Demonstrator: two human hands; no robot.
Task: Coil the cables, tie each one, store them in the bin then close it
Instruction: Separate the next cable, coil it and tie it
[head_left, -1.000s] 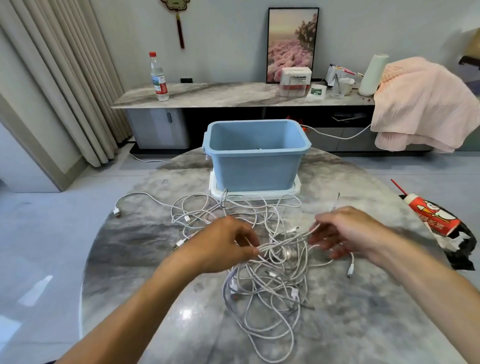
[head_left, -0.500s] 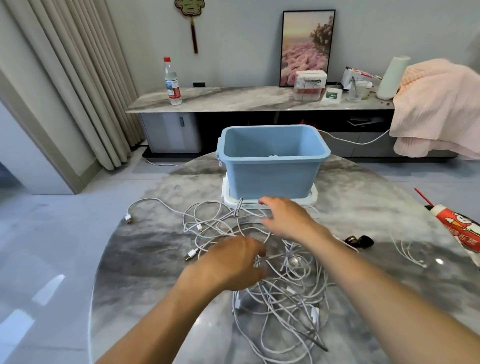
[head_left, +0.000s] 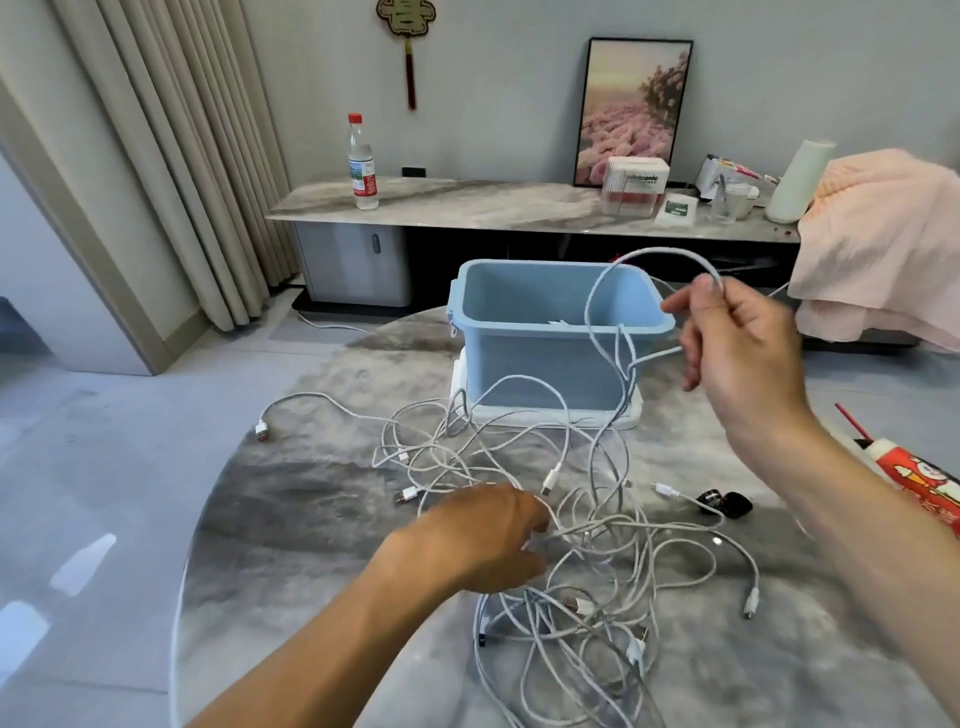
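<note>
Your right hand (head_left: 735, 343) is raised in front of the blue bin (head_left: 545, 358), thumb and forefinger pinched on a white cable (head_left: 605, 280). From that pinch the cable arches up and to your left in a loop over the bin's open top, then drops almost straight down past the bin's front wall to the table (head_left: 291, 519). A second strand runs from under your right palm leftward and joins the hanging part just in front of the bin. Your other right fingers are loosely curled, spread apart below the pinch.

Your left hand (head_left: 488, 535) is low on the table, knuckles up, fingers curled down into the tangle of white cables (head_left: 587, 545); strands pass under its fingertips, but whether they are actually gripped you cannot tell from here.

The tangle lies between you and the bin, sprawling mostly toward you. One long strand runs out to your left and ends in a plug (head_left: 261, 431) well apart from the heap. Another plug (head_left: 749, 605) lies at the right edge of the heap.

The bin stands upright on its white lid (head_left: 631, 413), long side facing you, mouth open upward. A small black object (head_left: 724, 503) lies to the right of the tangle, and a red and white packet (head_left: 919, 475) lies at the table's right edge
</note>
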